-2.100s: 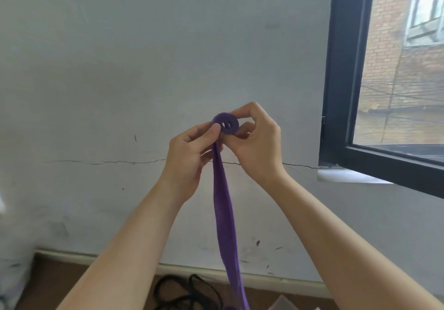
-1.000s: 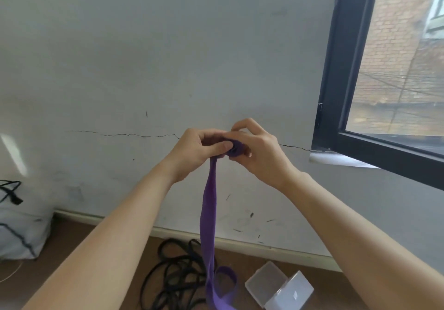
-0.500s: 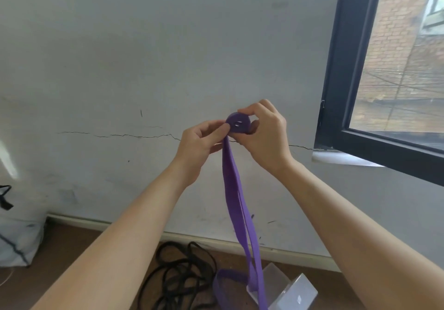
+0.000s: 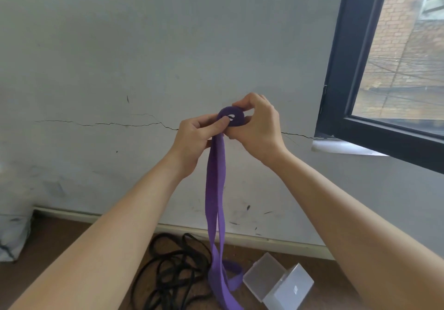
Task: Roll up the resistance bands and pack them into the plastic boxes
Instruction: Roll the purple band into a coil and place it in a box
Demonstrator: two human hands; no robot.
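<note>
Up at chest height, both hands are closed around one purple band. The right hand curls its fingers and thumb round the wound-up part, a tight flat coil with its spiral face turned toward the person. The left hand presses its thumb on the near edge of that coil and pinches the strip just below it. From there the unrolled length hangs straight down between the forearms as a doubled ribbon, and its lower loop lies folded on the floor.

The floor is brown and smooth. On it, just left of the purple loop, sits a loose tangle of black bands. Just right of the loop lies a clear box with its lid swung open; whether loop and box touch, I cannot tell. A pale skirting runs along the foot of the wall, which is grey-white, scuffed and smudged low down. A thin dark crack runs sideways across it behind the hands. At the far left edge a white bag slumps against the wall. To the right a black window frame stands above a white sill, with brick walls outside the glass.
</note>
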